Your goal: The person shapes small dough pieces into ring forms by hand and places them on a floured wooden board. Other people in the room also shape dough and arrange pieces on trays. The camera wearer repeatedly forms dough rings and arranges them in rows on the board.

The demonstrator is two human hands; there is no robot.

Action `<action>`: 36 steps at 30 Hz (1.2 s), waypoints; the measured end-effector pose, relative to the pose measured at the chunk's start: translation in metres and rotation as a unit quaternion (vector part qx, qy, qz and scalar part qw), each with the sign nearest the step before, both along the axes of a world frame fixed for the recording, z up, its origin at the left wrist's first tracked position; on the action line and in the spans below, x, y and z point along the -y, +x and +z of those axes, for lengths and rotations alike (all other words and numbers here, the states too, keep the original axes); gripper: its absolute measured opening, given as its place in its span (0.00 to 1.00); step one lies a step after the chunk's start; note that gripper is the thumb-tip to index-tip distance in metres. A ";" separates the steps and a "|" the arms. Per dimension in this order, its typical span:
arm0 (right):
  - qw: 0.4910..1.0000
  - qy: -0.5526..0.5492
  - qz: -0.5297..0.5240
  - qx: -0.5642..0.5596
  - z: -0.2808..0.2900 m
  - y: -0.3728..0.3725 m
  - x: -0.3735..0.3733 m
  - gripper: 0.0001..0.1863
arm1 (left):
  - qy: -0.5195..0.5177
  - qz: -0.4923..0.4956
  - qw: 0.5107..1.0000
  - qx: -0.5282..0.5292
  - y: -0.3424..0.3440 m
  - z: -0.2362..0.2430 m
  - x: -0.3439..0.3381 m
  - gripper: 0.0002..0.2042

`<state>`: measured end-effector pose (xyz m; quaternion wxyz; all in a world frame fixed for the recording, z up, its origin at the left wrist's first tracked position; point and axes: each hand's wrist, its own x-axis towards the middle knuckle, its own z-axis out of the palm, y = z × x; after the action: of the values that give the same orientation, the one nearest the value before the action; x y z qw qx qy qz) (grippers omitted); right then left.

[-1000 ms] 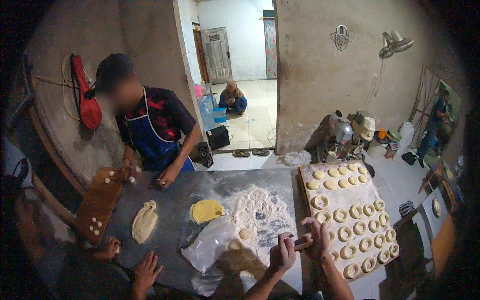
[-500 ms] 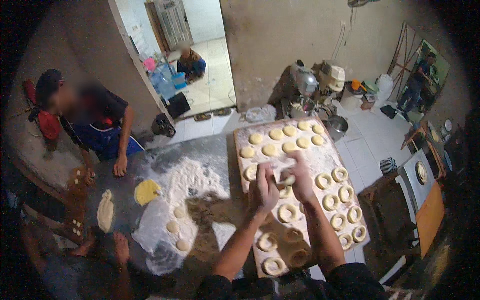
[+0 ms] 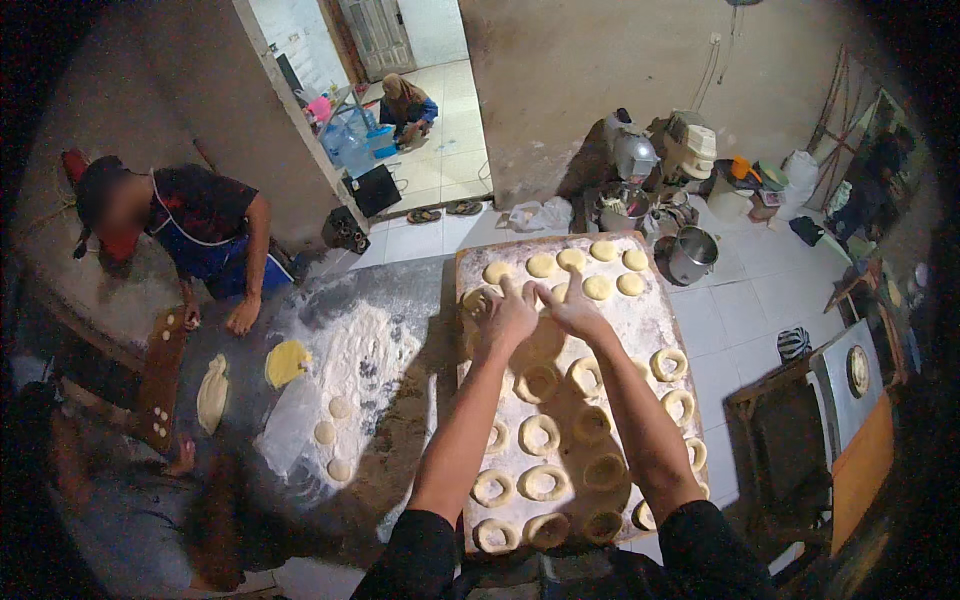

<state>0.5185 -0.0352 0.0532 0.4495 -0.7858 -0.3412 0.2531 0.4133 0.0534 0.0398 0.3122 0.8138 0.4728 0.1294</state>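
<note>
I have both arms reaching forward over the board (image 3: 645, 328), with the left grip (image 3: 508, 318) and the right grip (image 3: 578, 310) side by side near its far rows. On the left one I see fingers stretched ahead and somewhat spread; on the right one the thumb points in toward the left grip while another finger reaches forward. I cannot tell whether either is pinching anything, because the hands hide from me what lies under the fingertips.

The dough in front of me sits on the board in two shapes. Flat rounds (image 3: 603, 250) take up the far end, just ahead of the fingers and beside the right grip. Rings (image 3: 539, 435) lie in rows nearer me, between my forearms and to both sides of them, some in shadow.

To the left I have the dark surface (image 3: 250, 390), with flour (image 3: 350, 345) spread over it. Three more rounds lie in its near part, beside a clear bag (image 3: 285, 440). A yellow dough (image 3: 287, 364) rests by the flour, and a long pale dough (image 3: 212, 394) farther left. A co-worker (image 3: 205, 200) has a hand on the surface, near a plank (image 3: 160, 385) bearing small balls (image 3: 163, 412). Past the board I make out a mixer (image 3: 632, 155) and a pot (image 3: 692, 258).
</note>
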 end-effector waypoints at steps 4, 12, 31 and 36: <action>0.993 -0.037 0.084 0.076 -0.038 0.010 0.010 0.43 | 0.030 -0.037 0.990 -0.133 -0.026 0.028 0.014 0.39; 0.940 -0.237 0.112 0.220 -0.007 -0.029 0.007 0.45 | -0.010 -0.076 0.980 -0.186 -0.036 0.018 0.015 0.47; 0.835 0.074 0.478 0.262 -0.029 -0.363 -0.133 0.18 | 0.087 0.239 0.952 0.173 -0.425 -0.114 -0.010 0.21; 0.796 -0.056 0.464 0.384 -0.053 -0.381 -0.158 0.22 | -0.092 0.227 0.958 0.150 -0.440 -0.099 -0.017 0.22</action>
<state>0.1371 0.1228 0.0001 0.0650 -0.5896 -0.7949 0.1273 -0.0271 0.0706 -0.0595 0.4155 0.6242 0.6027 0.2729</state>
